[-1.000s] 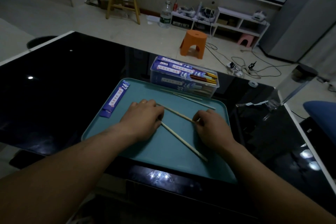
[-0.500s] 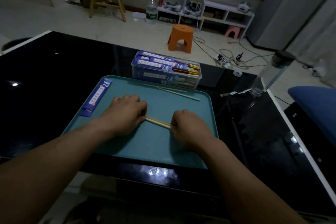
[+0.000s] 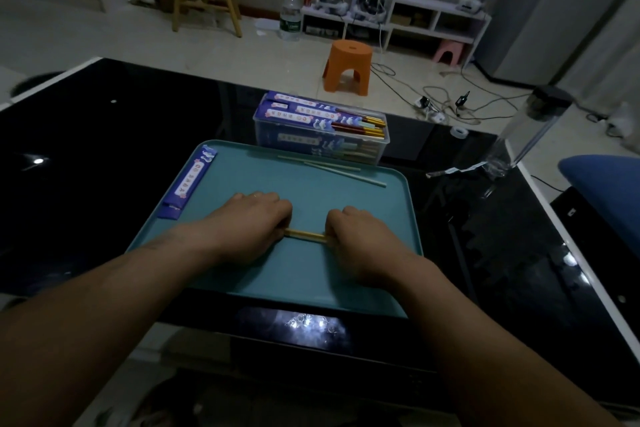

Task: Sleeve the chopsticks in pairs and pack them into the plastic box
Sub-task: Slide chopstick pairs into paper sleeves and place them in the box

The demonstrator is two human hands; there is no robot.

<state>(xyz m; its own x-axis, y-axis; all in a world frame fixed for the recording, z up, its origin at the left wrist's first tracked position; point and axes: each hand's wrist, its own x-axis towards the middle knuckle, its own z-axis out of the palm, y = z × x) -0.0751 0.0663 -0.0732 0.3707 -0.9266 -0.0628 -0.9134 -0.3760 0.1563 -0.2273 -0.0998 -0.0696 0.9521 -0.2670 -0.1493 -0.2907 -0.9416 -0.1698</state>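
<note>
On the tray (image 3: 311,288), left hand (image 3: 252,222) and right hand (image 3: 360,236) gripped a bare pair (image 3: 306,235); plastic box (image 3: 382,135) held sleeved pairs (image 3: 304,111), loose chopsticks (image 3: 341,170) lay unsleeved.

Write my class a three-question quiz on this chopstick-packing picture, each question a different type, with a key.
1. True or false: the plastic box is empty.
2. Where does the lone purple sleeve lie? A) on the teal tray, near its left edge; B) in the box; C) on the floor.
3. Fill in: the left hand and the right hand each grip one end of a pair of ____.
Key: 1 false, it holds sleeved pairs; 2 A; 3 chopsticks.
</note>
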